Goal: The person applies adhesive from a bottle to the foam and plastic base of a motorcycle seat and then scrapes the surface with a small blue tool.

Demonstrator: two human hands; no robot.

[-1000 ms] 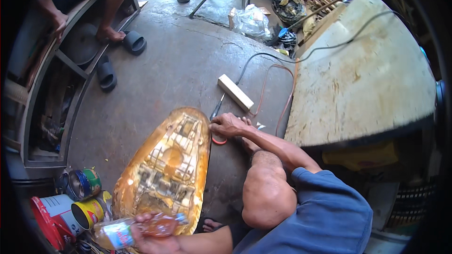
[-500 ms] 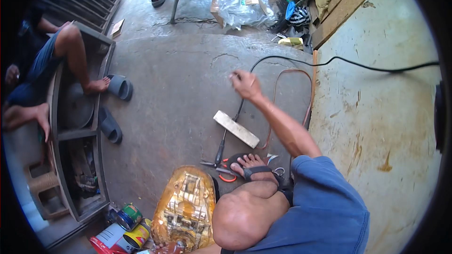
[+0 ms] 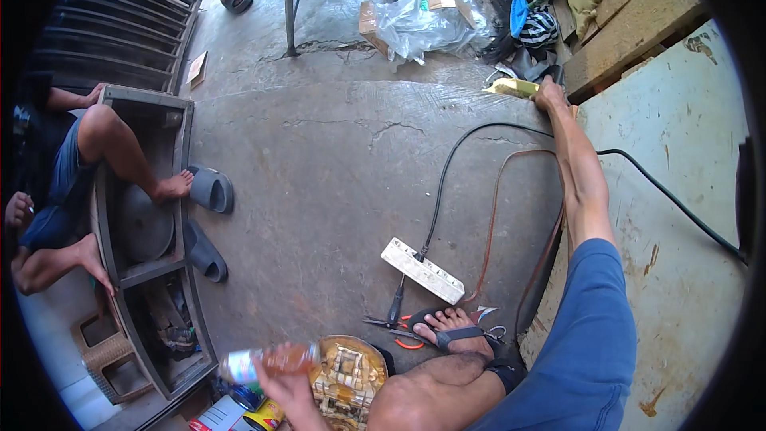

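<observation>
My left hand (image 3: 289, 389) is wrapped round a clear plastic bottle (image 3: 294, 358) of reddish-brown liquid, tilted almost on its side. Just beneath lies a roundish, amber-coated part (image 3: 349, 377) with raised blocks over its face, close to my bent knee. Stretched far out along the right side, my right hand (image 3: 550, 94) is down at a yellow packet (image 3: 515, 88) and some dark clutter, its fingers closed. What those fingers grip is hidden.
A white power strip (image 3: 423, 270) with a black cable lies ahead of my foot, near pliers (image 3: 409, 343). Cans (image 3: 263, 415) stand at lower left. A person sits at left by a metal frame (image 3: 148, 275). Plastic wrapping (image 3: 431, 20) lies at the back; a pale panel (image 3: 662, 215) borders the right.
My right hand has gone from mid-floor out to the far right clutter. My left hand has lifted the bottle up from the lower edge. The view has shifted; a person's feet at the back have moved.
</observation>
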